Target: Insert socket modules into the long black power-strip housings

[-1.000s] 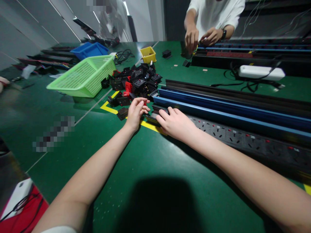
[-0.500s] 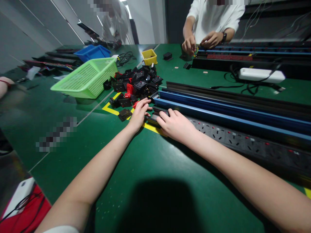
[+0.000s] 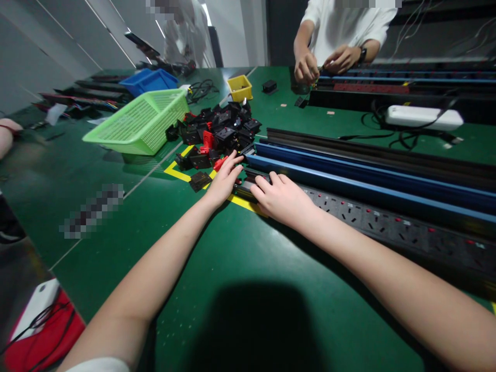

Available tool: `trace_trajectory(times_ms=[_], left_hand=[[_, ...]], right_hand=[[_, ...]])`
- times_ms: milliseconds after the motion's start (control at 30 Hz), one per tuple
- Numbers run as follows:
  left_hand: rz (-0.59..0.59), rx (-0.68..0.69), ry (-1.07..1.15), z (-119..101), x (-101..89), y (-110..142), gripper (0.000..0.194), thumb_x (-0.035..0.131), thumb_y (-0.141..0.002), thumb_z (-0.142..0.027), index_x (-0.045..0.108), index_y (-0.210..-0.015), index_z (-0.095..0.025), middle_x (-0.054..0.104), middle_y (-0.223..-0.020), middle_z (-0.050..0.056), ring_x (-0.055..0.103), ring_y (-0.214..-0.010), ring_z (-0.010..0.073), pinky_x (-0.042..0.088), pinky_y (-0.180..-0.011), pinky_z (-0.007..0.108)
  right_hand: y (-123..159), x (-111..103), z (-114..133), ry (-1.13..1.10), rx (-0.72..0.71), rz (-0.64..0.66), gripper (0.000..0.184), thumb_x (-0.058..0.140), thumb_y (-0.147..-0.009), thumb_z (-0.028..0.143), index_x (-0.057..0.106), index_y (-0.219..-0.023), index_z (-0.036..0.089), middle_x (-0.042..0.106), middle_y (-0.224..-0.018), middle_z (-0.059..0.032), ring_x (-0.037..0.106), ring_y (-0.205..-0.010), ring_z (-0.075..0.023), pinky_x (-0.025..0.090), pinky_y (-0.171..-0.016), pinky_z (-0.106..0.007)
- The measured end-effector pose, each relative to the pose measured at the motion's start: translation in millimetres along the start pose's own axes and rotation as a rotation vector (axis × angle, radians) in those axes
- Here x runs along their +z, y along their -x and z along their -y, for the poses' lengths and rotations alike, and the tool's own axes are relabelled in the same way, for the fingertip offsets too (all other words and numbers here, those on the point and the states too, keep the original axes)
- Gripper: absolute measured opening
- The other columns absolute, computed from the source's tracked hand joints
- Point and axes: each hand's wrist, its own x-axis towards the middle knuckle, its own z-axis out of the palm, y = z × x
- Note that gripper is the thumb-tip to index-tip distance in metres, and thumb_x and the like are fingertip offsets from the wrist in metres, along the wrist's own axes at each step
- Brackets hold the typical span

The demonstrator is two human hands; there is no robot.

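A long black power strip (image 3: 374,221) with a row of sockets and small red parts lies along the table's near right side. My right hand (image 3: 287,200) is over its left part, fingers bent down onto the rail. What lies under those fingertips is hidden. At the strip's left end is my left hand (image 3: 225,182), fingers stretched out and nothing visible in them. Just beyond it is a heap of black socket modules (image 3: 222,126) with some red pieces (image 3: 208,140). A loose black module (image 3: 200,181) lies left of that hand.
Blue rails (image 3: 329,173) run behind the strip. At the left stand a green basket (image 3: 135,124), a blue bin (image 3: 149,81) and a yellow bin (image 3: 240,89). Across the table, a co-worker's hands (image 3: 308,67) work beside a white adapter block (image 3: 424,117) with cables.
My left hand's fingers have straightened from a curl and shifted slightly right along the rail end. My right hand stays on the strip. The view has shifted slightly.
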Motion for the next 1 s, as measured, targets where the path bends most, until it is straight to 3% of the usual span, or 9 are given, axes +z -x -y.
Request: trace_trajectory(times_ms=[133,233,367,567,800,1000], left_hand=[[0.04,0.024,-0.047,0.0,-1.7,-1.6,0.046,0.057,-0.094,-0.046,0.061,-0.137,-0.029,0.032,-0.166,0.005,0.043,-0.145,0.0297,0.054,-0.101,0.042],[0.047,0.038,-0.065,0.6,-2.0,-1.8,0.045,0.055,-0.096,-0.044,0.061,-0.137,-0.028,0.036,-0.164,0.005,0.041,-0.147,0.0282,0.049,-0.109,0.046],[0.022,0.053,-0.056,0.7,-0.2,1.1,0.043,0.054,-0.096,-0.043,0.064,-0.134,-0.026,0.04,-0.162,0.006,0.048,-0.141,0.0279,0.055,-0.1,0.041],[-0.042,0.066,-0.003,0.8,3.6,8.3,0.044,0.053,-0.096,-0.049,0.067,-0.128,-0.021,0.044,-0.158,0.012,0.068,-0.105,0.0217,0.06,-0.068,0.029],[-0.07,0.138,-0.082,9.0,1.8,10.0,0.045,0.051,-0.098,-0.052,0.067,-0.126,-0.021,0.05,-0.153,0.013,0.07,-0.089,0.0158,0.062,-0.082,0.036],[-0.115,0.127,-0.148,6.3,3.2,12.2,0.048,0.047,-0.099,-0.054,0.064,-0.13,-0.02,0.046,-0.155,0.016,0.071,-0.081,0.0134,0.061,-0.088,0.04]], right_hand=[[-0.2,0.6,0.2,-0.001,0.001,0.0,0.026,0.039,-0.101,0.021,0.06,-0.115,0.013,0.063,-0.112,-0.0133,0.06,-0.102,-0.0313,0.039,-0.075,-0.038],[-0.6,0.2,0.1,-0.002,0.001,0.015,0.025,0.04,-0.1,0.02,0.06,-0.114,0.014,0.063,-0.112,-0.0135,0.059,-0.102,-0.0305,0.039,-0.075,-0.037],[-0.6,-0.6,-0.2,0.01,-0.006,0.014,0.024,0.04,-0.1,0.021,0.059,-0.113,0.014,0.062,-0.112,-0.0132,0.059,-0.102,-0.0305,0.039,-0.074,-0.037],[-0.6,1.0,0.3,0.006,0.0,0.006,0.024,0.039,-0.102,0.023,0.058,-0.114,0.014,0.062,-0.114,-0.0127,0.06,-0.105,-0.0324,0.041,-0.076,-0.038],[0.3,1.4,-0.2,0.002,-0.001,0.005,0.023,0.039,-0.102,0.021,0.057,-0.115,0.014,0.062,-0.117,-0.0133,0.06,-0.107,-0.0321,0.042,-0.079,-0.038],[0.3,2.2,0.1,0.007,0.002,-0.002,0.022,0.039,-0.101,0.02,0.057,-0.113,0.014,0.062,-0.114,-0.0127,0.06,-0.105,-0.0312,0.04,-0.077,-0.037]])
